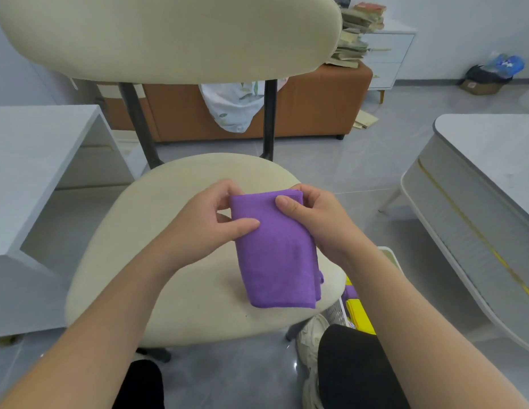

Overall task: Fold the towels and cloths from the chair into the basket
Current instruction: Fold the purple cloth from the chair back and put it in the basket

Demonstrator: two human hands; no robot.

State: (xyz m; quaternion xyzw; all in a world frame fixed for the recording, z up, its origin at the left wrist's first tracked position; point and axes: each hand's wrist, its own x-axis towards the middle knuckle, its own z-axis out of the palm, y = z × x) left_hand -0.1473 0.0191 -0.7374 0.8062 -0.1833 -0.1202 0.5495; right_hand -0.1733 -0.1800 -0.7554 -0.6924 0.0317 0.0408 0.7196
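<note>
Head view: a purple cloth (pixel 275 255) is held up by 2 hands over the seat of a cream chair (pixel 169 261). The cloth is folded into a long, thick shape. Its top edge is far from the person and its bottom edge is low over the seat. Whether the bottom edge touches the seat cannot be told.

The top left corner is pinched by the left hand (pixel 204 225). Its thumb is laid flat on the front of the cloth, and its fingers (pixel 225 187) are curled round behind the corner. The top right corner is pinched by the right hand (pixel 319 222). Its thumb is pressed on the front near the top edge, and its fingers (pixel 313 196) are curled round the right edge. Both sets of fingers are clamped on the cloth, with the cloth kept between thumb and fingers.

A white basket (pixel 334 312) with small holes is seen low on the right, just beside the seat and partly hidden by the right arm. A yellow cloth (pixel 360 317) is seen inside it. A white shoe (pixel 312 332) is seen near the basket. A white counter (pixel 36 157) is seen at the left, and a brown sofa (pixel 316 107) with a pile of books (pixel 357 31) is seen behind the chair.
</note>
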